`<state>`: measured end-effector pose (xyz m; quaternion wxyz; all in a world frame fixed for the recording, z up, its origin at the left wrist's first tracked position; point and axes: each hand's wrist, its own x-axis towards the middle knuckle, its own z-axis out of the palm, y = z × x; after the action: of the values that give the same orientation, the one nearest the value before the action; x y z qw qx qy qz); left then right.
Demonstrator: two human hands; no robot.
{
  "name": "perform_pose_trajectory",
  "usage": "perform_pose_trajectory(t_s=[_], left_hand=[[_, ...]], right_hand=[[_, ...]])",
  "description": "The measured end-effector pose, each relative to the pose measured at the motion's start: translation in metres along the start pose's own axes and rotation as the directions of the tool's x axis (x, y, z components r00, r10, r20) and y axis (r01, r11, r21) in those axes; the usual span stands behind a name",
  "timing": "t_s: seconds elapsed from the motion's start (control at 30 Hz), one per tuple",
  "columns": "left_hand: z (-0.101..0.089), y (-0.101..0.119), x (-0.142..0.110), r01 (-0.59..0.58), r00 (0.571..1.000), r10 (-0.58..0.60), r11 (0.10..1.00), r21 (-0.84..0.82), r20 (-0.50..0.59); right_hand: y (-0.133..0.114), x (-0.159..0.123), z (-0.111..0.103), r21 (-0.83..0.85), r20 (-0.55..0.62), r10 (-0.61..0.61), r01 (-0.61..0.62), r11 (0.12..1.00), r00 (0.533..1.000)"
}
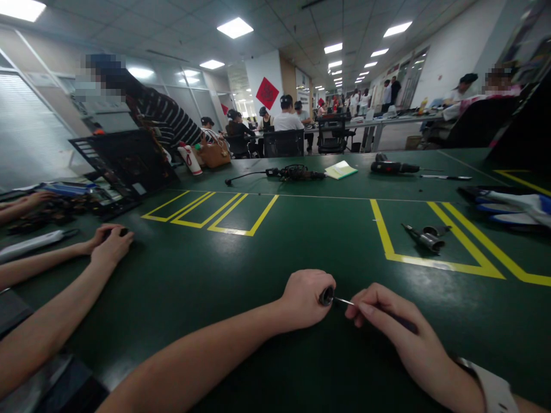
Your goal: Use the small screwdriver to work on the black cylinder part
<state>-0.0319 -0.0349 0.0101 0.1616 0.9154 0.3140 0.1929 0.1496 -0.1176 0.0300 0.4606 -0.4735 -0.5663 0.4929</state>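
Note:
My left hand point(307, 298) is wrapped round a small dark metal cylinder point(326, 296), its hollow end turned toward my right hand. Most of the cylinder is hidden by the fingers. In my right hand point(394, 321) is a screwdriver point(344, 301) with a thin metal shaft; its dark handle runs back under the palm. The shaft's tip is at the cylinder's open end, but I cannot tell whether it touches. Both hands are low over the green table point(258, 264). Beyond them, metal parts point(426, 238) lie within a yellow-taped outline.
Farther back are a cable bundle point(297, 172), a notepad point(341, 169), a power drill point(394, 166) and a pen point(445, 177). Blue-and-white gloves point(512, 206) lie at right. On my left, a co-worker's hands point(109, 241) hold something dark. A black frame point(129, 160) stands behind them.

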Motion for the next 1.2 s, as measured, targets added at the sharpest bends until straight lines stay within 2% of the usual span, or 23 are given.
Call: perform_pose_trajectory(t_s=[0.07, 0.13, 0.27, 0.4, 0.5, 0.67, 0.77, 0.97, 1.1, 1.2], left_hand=[[0.000, 0.000, -0.001, -0.015, 1.000, 0.015, 1.000, 0.004, -0.009], [0.001, -0.001, -0.001, -0.033, 0.999, 0.033, 0.999, -0.012, -0.025], [0.003, -0.004, -0.001, -0.013, 0.998, 0.010, 0.998, -0.066, -0.059], [0.005, -0.006, 0.001, 0.030, 0.997, -0.038, 0.993, -0.112, -0.068], [0.005, -0.006, 0.001, 0.043, 0.996, -0.051, 0.993, -0.111, -0.077], [0.003, -0.002, 0.000, 0.024, 0.998, -0.024, 1.000, -0.011, -0.061], [0.003, 0.000, 0.000, 0.030, 0.998, -0.028, 0.999, 0.036, -0.047], [0.002, -0.001, 0.001, 0.108, 0.992, -0.109, 0.994, -0.021, -0.061], [0.001, 0.001, 0.001, 0.145, 0.989, -0.145, 0.989, -0.013, -0.035], [0.001, 0.003, 0.002, 0.223, 0.974, -0.223, 0.975, -0.013, -0.033]], right_hand=[[-0.001, 0.001, 0.000, 0.045, 0.007, 0.032, -0.032, 0.998, 0.999], [-0.001, 0.004, 0.000, 0.174, -0.004, 0.097, -0.095, 0.980, 0.995], [0.003, 0.011, 0.001, 0.441, 0.014, 0.239, -0.221, 0.870, 0.971], [0.007, 0.015, -0.001, 0.556, 0.073, 0.306, -0.294, 0.778, 0.949], [0.006, 0.014, -0.001, 0.562, 0.067, 0.304, -0.288, 0.775, 0.950], [0.001, 0.010, 0.001, 0.463, 0.020, 0.250, -0.231, 0.856, 0.968], [0.003, 0.012, 0.000, 0.496, 0.035, 0.278, -0.258, 0.829, 0.960], [0.008, 0.018, -0.005, 0.596, 0.069, 0.350, -0.320, 0.736, 0.934], [0.009, 0.017, -0.007, 0.599, 0.069, 0.358, -0.326, 0.731, 0.931], [0.010, 0.017, -0.009, 0.578, 0.029, 0.347, -0.299, 0.759, 0.937]])
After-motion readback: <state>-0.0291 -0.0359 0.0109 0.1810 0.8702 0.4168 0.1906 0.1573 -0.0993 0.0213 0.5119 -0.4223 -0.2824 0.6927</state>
